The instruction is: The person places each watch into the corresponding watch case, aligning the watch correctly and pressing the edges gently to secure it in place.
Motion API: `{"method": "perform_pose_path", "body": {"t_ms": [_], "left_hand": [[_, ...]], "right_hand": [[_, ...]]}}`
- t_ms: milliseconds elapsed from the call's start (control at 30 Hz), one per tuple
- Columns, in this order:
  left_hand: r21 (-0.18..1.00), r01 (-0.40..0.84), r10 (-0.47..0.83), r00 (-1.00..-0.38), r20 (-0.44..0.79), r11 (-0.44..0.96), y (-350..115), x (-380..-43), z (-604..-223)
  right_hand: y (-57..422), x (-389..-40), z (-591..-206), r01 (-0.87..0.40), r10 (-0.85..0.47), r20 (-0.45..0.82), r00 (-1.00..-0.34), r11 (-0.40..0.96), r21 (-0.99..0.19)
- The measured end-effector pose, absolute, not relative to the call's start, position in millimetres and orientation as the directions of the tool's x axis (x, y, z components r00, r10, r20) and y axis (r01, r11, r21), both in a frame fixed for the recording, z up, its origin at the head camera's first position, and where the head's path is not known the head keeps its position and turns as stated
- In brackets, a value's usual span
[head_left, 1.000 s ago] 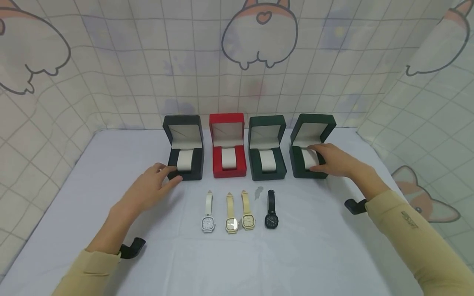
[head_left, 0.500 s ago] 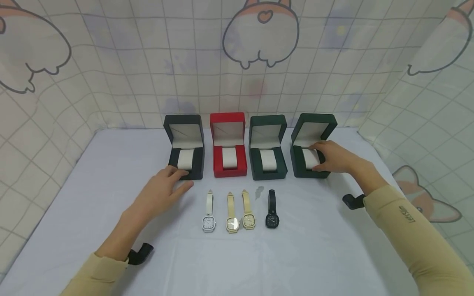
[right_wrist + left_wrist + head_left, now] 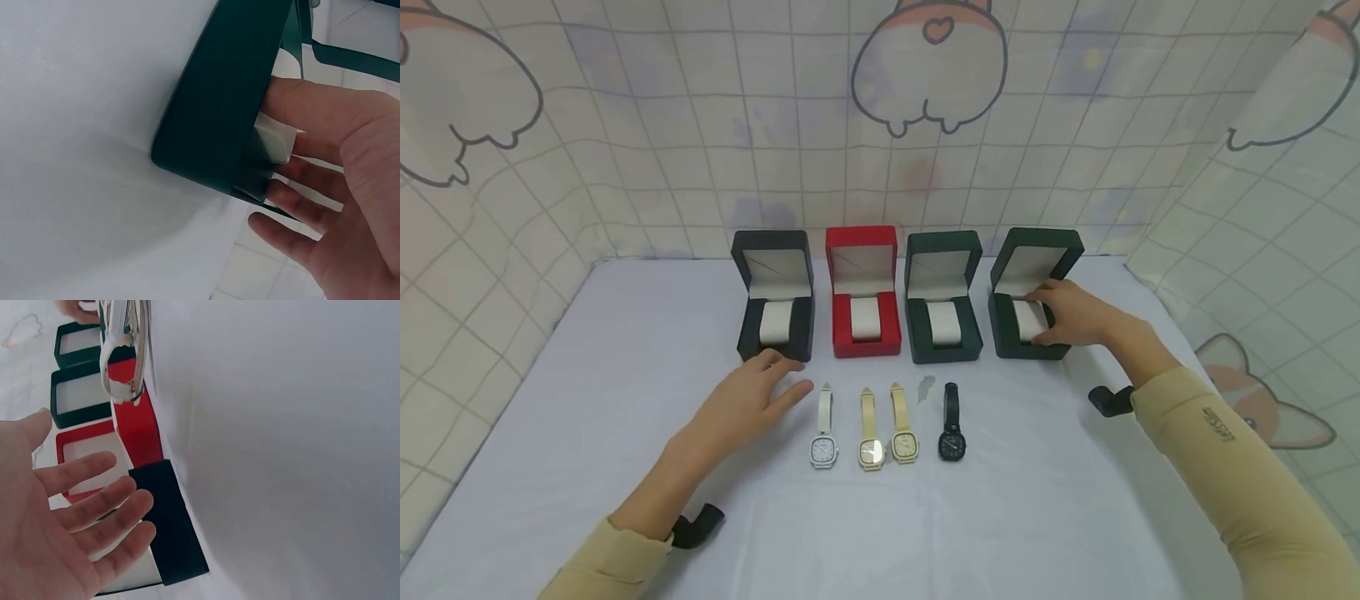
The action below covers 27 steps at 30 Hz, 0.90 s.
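Observation:
My left hand is in front of the black watch box, fingers extended and apart from it. The left wrist view shows its palm and spread fingers. Nearest its fingertips lies the white watch. Two gold-toned watches, the left one and the right one, and a black watch lie to its right. My right hand reaches into the rightmost green box. Thumb and fingers pinch the white watch cushion front and back; the exact contact is partly hidden.
A red box and another green box stand between the two outer boxes, lids raised, each with a white cushion. A grey mark shows on the white tablecloth. Behind hangs a patterned cloth.
My left hand has moved away from the black box, rightward and toward me, near the white watch. My right hand has stayed at the rightmost green box.

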<state>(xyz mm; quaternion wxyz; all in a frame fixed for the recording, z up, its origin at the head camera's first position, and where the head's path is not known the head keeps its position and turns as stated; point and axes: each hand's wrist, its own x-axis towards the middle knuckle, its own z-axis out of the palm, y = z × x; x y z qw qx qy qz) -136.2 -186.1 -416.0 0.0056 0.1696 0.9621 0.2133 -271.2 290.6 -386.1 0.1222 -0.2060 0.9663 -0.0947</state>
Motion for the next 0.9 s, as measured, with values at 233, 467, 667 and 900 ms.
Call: {"method": "perform_pose_path", "body": {"t_ms": [233, 467, 667, 900], "left_hand": [[0.430, 0.325, 0.343, -0.939, 0.038, 0.842, -179, -132, -416], [0.448, 0.356, 0.387, -0.922, 0.025, 0.820, -176, -130, -419], [0.458, 0.373, 0.410, -0.912, 0.021, 0.807, -175, -129, -420], [0.464, 0.372, 0.424, -0.905, -0.009, 0.804, -172, -126, -421]], "right_hand": [[289, -273, -386, -0.382, -0.419, -0.197, -0.886, 0.902, -0.200], [287, -273, -385, -0.374, -0.406, -0.194, -0.893, 0.909, -0.185], [289, -272, -383, -0.372, -0.410, -0.183, -0.894, 0.905, -0.207], [289, -268, -384, -0.351, -0.392, -0.175, -0.903, 0.909, -0.223]]}}
